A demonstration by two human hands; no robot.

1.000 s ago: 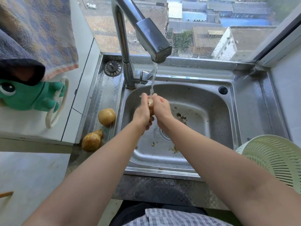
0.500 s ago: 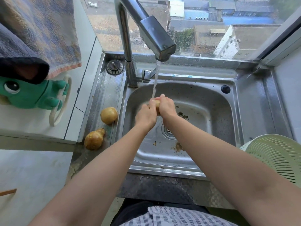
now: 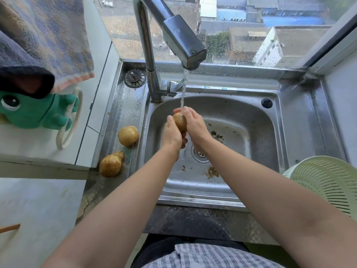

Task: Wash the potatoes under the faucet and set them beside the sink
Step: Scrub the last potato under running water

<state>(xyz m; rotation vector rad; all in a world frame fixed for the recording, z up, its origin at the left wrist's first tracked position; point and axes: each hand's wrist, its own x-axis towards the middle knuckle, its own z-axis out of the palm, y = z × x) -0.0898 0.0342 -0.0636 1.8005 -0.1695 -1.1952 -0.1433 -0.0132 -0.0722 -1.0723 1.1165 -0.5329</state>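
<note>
While the water's running, which way does the potato (image 3: 180, 121) go next? Can't read the layout. /newbie_cook

Big to small, then. The sink (image 3: 251, 132) fills the middle. It holds the hands and some brown scraps round the drain (image 3: 201, 153), no loose potatoes. The faucet (image 3: 173, 35) at 12 o'clock pours straight down onto the hands. A steel tabletop (image 3: 123, 113) strip runs along the basin's 9 o'clock side. There's a green colander (image 3: 324, 182) at 4 o'clock, can't tell if anything's in it. The left hand (image 3: 172, 132) and right hand (image 3: 195, 124) both wrap the potato, squeezing it between them right under the stream. Its long axis runs roughly 12 to 6, top tipped a touch toward 11. On the strip sit a round potato (image 3: 128, 135) and a knobbly potato (image 3: 111, 165), near each other but not touching. So my guess is the drop-off's at 9 o'clock from the hands, and the left hand is nearer it. /sinkside_sam
</note>
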